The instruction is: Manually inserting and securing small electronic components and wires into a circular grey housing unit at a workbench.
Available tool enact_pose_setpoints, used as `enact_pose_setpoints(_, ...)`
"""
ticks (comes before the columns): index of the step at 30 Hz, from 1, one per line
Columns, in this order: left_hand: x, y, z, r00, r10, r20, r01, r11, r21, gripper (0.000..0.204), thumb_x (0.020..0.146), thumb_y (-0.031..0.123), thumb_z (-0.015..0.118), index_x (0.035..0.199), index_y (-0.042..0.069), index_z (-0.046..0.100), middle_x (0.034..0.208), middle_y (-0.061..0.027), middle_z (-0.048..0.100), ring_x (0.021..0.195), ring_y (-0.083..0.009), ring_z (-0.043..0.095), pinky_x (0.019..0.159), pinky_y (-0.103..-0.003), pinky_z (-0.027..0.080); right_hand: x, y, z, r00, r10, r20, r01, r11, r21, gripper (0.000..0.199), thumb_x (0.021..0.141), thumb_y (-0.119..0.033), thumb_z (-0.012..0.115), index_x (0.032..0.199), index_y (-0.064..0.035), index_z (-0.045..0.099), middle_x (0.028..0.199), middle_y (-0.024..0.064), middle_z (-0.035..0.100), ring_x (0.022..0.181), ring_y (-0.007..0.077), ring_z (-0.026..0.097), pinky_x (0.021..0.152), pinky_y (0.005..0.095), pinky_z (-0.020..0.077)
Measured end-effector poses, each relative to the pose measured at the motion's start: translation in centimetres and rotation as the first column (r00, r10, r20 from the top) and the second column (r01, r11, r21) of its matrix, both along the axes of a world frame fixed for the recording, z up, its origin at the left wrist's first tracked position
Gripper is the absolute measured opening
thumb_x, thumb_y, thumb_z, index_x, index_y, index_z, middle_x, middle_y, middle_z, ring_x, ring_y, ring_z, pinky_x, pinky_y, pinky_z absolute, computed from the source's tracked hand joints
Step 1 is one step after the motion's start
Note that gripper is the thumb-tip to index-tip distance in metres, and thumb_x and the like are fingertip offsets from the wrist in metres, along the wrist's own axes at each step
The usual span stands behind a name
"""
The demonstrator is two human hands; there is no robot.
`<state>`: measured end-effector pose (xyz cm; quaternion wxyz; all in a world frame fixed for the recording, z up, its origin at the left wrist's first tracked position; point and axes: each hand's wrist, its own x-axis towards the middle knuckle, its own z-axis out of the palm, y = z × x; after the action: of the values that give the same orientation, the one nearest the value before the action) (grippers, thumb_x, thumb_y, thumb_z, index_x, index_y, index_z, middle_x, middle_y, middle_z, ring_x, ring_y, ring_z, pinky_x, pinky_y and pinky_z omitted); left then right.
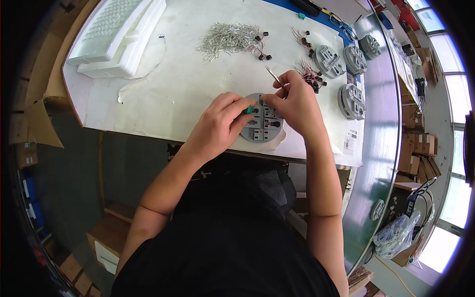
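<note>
A round grey plate [260, 134] with raised blocks and slots lies near the table's front edge, under both my hands. My left hand [216, 123] pinches a small green piece [248, 110] at the plate's left side. The fingertips partly cover that piece. Over the plate's upper right, my right hand [295, 103] is closed around a slim metal tool, seemingly tweezers [271, 74], whose bright end points up and left. Its thumb and fingertip also come down at the plate's top edge. A small black part [275, 124] sits in a right-hand slot of the plate.
A heap of silvery metal pins [228, 41] lies farther back. Black parts with red wires [312, 79] are right of my right hand. Several similar grey discs [330, 62] stand at the right. White foam trays [115, 37] occupy the far left, and a green-topped bench [368, 198] borders the right.
</note>
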<state>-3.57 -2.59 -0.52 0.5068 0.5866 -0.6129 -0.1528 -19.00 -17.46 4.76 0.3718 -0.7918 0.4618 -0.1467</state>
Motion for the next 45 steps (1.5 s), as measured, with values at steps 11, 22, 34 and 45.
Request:
enact_pose_setpoints(11,1.1,-1.5,1.3,1.0,-0.015,0.023,0.013,0.996,0.087,0.028,0.093,0.009,0.079,0.12,0.003,0.074,0.1,-0.0112,0.07,0.092,-0.0294,0.068,0.077,-0.04,0.057,-4.1,2.5,-1.7,0.986,-0.006,0.168,0.012,0.999,-0.038,0.02,0.093,-0.011,0.08,0.11,-0.0022,0.078,0.09,0.0045,0.073,0.071,0.011,0.066,0.066,0.029,0.0521)
enact_pose_setpoints(22,0.7,-2.8,0.9,0.993,-0.075,0.092,0.061,0.988,0.141,0.026,0.095,0.012,0.078,0.119,0.004,0.075,0.101,-0.0113,0.071,0.093,-0.0307,0.068,0.082,-0.041,0.056,-5.9,5.4,-2.8,0.983,0.059,0.174,-0.015,0.97,-0.241,0.035,0.085,-0.004,0.083,0.119,-0.0127,0.081,0.102,0.0087,0.073,0.076,0.0254,0.071,0.069,0.0355,0.0566)
enact_pose_setpoints(34,1.4,-3.2,1.3,0.986,-0.127,0.106,0.106,0.977,0.187,0.025,0.095,0.011,0.077,0.119,0.004,0.074,0.102,-0.0112,0.07,0.092,-0.0294,0.067,0.081,-0.039,0.056,-4.7,-0.7,-2.6,0.899,0.429,0.095,-0.367,0.852,-0.374,0.025,0.085,-0.006,0.082,0.11,-0.0077,0.08,0.102,0.0078,0.075,0.079,0.0308,0.072,0.072,0.0387,0.0581)
enact_pose_setpoints(45,0.3,-4.6,3.6,0.918,-0.182,0.353,0.142,0.981,0.135,0.025,0.093,0.015,0.079,0.117,0.005,0.076,0.096,-0.0105,0.069,0.088,-0.03,0.068,0.077,-0.042,0.055,-6.9,6.1,-3.5,0.989,0.114,0.095,-0.055,0.875,-0.48,0.029,0.087,-0.012,0.08,0.116,-0.012,0.076,0.109,0.0037,0.073,0.082,0.0268,0.074,0.069,0.0388,0.0581)
